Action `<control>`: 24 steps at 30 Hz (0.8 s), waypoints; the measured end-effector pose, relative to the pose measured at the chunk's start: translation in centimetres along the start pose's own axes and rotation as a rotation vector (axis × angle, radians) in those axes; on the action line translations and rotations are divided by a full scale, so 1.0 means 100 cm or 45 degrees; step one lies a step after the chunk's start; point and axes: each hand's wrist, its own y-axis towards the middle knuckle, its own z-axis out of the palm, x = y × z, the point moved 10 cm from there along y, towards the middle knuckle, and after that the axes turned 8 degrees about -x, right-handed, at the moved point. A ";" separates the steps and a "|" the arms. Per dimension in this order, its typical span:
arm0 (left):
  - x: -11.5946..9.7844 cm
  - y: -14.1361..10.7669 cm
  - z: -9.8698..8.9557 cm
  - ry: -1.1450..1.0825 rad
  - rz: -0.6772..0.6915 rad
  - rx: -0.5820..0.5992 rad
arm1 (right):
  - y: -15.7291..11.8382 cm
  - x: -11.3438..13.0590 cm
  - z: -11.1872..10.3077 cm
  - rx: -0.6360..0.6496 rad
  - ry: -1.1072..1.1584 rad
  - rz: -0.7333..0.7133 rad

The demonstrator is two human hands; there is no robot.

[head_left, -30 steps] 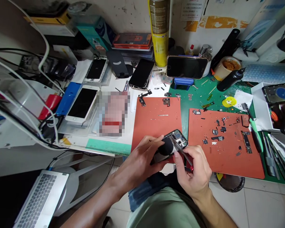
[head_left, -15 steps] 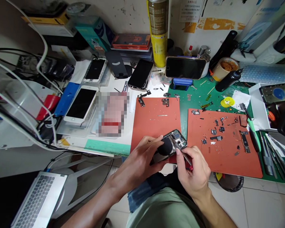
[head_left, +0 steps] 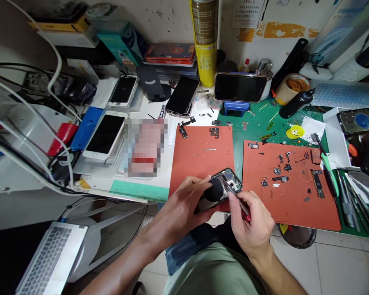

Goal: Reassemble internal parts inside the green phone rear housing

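An opened phone housing (head_left: 217, 189) with a round black patch and exposed inner parts lies tilted at the front edge of the left red mat (head_left: 203, 143). My left hand (head_left: 190, 198) grips its lower left end, with fingers along the upper side and the thumb below. My right hand (head_left: 252, 219) pinches a slim metal tool (head_left: 240, 200) with a red end. The tool's tip reaches over the inner parts near the middle of the housing; whether it touches them is too small to tell.
Several small parts and screws lie on the right red mat (head_left: 290, 205). Tweezers (head_left: 346, 203) rest at its right. Behind stand a propped phone (head_left: 240, 87) and a yellow spray can (head_left: 206, 49). A laptop (head_left: 53, 254) is at lower left.
My right hand and the tool have shifted very slightly to the right. My left hand and the phone housing look unmoved.
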 end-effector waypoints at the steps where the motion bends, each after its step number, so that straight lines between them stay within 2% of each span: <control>1: 0.000 0.000 0.001 -0.006 -0.003 0.003 | 0.000 0.000 -0.001 -0.008 -0.005 0.000; 24: 0.004 -0.002 0.003 0.015 -0.036 0.010 | -0.006 -0.008 -0.003 -0.044 -0.054 0.095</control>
